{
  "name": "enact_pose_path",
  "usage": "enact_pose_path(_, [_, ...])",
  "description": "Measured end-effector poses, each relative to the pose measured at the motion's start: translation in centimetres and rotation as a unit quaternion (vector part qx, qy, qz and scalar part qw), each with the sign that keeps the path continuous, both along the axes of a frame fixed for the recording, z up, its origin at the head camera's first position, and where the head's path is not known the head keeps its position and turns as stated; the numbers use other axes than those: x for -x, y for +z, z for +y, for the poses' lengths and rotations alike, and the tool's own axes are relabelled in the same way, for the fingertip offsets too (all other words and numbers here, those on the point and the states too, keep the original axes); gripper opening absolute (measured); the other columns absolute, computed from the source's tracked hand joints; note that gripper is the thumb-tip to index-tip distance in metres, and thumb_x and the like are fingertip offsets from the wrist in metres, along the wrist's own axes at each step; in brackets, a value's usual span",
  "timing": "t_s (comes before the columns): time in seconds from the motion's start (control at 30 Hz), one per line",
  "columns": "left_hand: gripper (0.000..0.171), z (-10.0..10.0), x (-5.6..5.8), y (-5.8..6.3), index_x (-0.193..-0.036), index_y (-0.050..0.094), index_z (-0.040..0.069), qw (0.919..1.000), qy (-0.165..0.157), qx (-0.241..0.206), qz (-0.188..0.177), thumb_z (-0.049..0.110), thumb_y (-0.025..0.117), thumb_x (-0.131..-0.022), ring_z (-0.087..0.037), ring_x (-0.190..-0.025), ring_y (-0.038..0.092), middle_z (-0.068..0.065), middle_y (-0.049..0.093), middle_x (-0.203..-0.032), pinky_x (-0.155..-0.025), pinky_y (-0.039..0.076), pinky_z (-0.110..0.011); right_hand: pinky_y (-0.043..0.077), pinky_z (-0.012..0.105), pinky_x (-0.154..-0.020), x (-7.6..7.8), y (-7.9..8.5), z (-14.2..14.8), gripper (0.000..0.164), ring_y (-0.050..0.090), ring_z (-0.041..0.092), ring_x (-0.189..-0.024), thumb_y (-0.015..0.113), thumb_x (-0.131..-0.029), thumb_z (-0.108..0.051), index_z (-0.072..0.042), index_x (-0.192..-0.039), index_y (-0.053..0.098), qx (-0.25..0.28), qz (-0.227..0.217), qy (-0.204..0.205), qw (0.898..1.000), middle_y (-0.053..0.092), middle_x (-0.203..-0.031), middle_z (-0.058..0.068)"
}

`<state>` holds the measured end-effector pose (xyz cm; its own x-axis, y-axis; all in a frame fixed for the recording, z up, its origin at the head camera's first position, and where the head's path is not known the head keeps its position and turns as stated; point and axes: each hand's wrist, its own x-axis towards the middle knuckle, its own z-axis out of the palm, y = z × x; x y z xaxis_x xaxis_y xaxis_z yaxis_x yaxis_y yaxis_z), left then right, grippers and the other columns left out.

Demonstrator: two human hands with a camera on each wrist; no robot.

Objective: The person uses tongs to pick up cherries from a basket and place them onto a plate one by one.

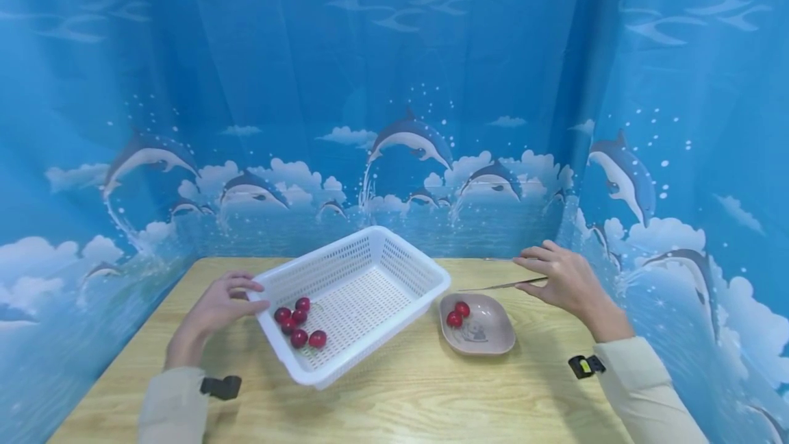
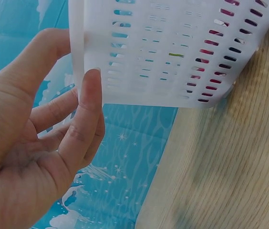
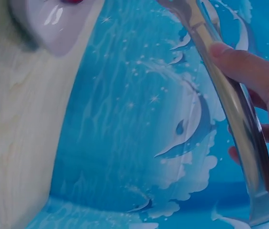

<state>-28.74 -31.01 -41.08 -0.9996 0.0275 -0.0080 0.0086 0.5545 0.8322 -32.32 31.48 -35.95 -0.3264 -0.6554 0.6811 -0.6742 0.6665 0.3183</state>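
Observation:
My left hand (image 1: 216,303) pinches the rim at the left end of a white perforated plastic basket (image 1: 376,348), thumb on one side and fingers on the other in the left wrist view. Several dark red cherries (image 1: 298,338) are bunched in the basket's left end. Metal tongs (image 3: 234,109) lie in the grip of my right hand (image 1: 570,279), thumb along one arm. Their tips point left, beyond the far side of a small beige dish (image 1: 496,314). Two cherries (image 1: 454,319) sit in this dish, and nothing shows between the tongs' arms.
A light wood-grain table (image 1: 401,410) lies under everything. Blue curtains with dolphins (image 1: 413,139) close off the back and both sides. The dish stands just right of the basket's right corner. Each sleeve cuff carries a small black device (image 1: 220,387).

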Motion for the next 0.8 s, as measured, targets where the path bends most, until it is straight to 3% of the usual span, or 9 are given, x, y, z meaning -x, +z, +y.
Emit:
enact_pose_path(0.23, [0.061,0.0,0.0,0.1,-0.13,0.062,-0.007,1.0,0.0,0.004,-0.002,0.031,0.083,-0.087,-0.05,-0.134,0.051,-0.029,0.03,-0.162,-0.106,0.054,-0.059,0.051,0.032,-0.053,0.4,1.3,-2.2,0.072,0.06,0.021,-0.077,0.038,-0.101,-0.067,-0.01,-0.103,0.081,0.004,0.006,0.021,1.0,0.078,-0.095,0.008])
enact_pose_path(0.43, [0.061,0.0,0.0,0.1,-0.129,0.062,-0.007,1.0,0.001,0.009,0.0,0.032,0.083,-0.087,-0.05,-0.134,0.051,-0.028,0.031,-0.161,-0.106,0.053,-0.059,0.059,0.039,-0.061,1.1,2.0,-4.2,0.07,0.066,0.026,-0.08,0.04,-0.1,-0.067,-0.01,-0.105,0.081,0.001,0.001,0.039,0.999,0.079,-0.098,0.01])
enact_pose_path(0.53, [0.061,0.0,0.0,0.1,-0.129,0.062,-0.007,0.9999,0.0,0.011,0.001,0.032,0.083,-0.087,-0.05,-0.133,0.051,-0.028,0.032,-0.161,-0.106,0.054,-0.058,0.06,0.04,-0.063,1.4,2.4,-5.3,0.049,0.067,0.027,-0.082,0.069,-0.094,-0.057,-0.011,-0.106,0.081,-0.004,-0.006,0.051,0.999,0.079,-0.1,0.01])
enact_pose_path(0.63, [0.061,0.0,0.0,0.1,-0.13,0.062,-0.006,0.9999,0.001,0.013,-0.001,0.033,0.083,-0.087,-0.049,-0.133,0.051,-0.028,0.032,-0.161,-0.105,0.054,-0.058,0.06,0.039,-0.063,1.6,2.7,-6.5,0.043,0.068,0.026,-0.083,0.091,-0.074,-0.038,-0.012,-0.106,0.082,-0.009,-0.011,0.06,0.998,0.079,-0.101,0.009])
enact_pose_path(0.7, [0.061,0.0,0.0,0.1,-0.13,0.062,-0.006,0.9999,0.003,0.013,-0.003,0.033,0.083,-0.087,-0.05,-0.134,0.051,-0.028,0.032,-0.161,-0.105,0.054,-0.059,0.063,0.041,-0.069,1.7,2.9,-7.3,0.047,0.07,0.026,-0.085,0.096,-0.065,-0.03,-0.012,-0.106,0.082,-0.013,-0.012,0.062,0.998,0.08,-0.101,0.009])
enact_pose_path(0.8, [0.061,0.0,0.1,0.1,-0.13,0.062,-0.006,0.9999,0.005,0.014,-0.005,0.033,0.083,-0.087,-0.05,-0.134,0.05,-0.027,0.032,-0.161,-0.105,0.054,-0.059,0.062,0.039,-0.069,1.7,3.3,-8.5,0.047,0.07,0.026,-0.085,0.097,-0.065,-0.029,-0.013,-0.106,0.082,-0.016,-0.024,0.063,0.998,0.08,-0.102,0.008])
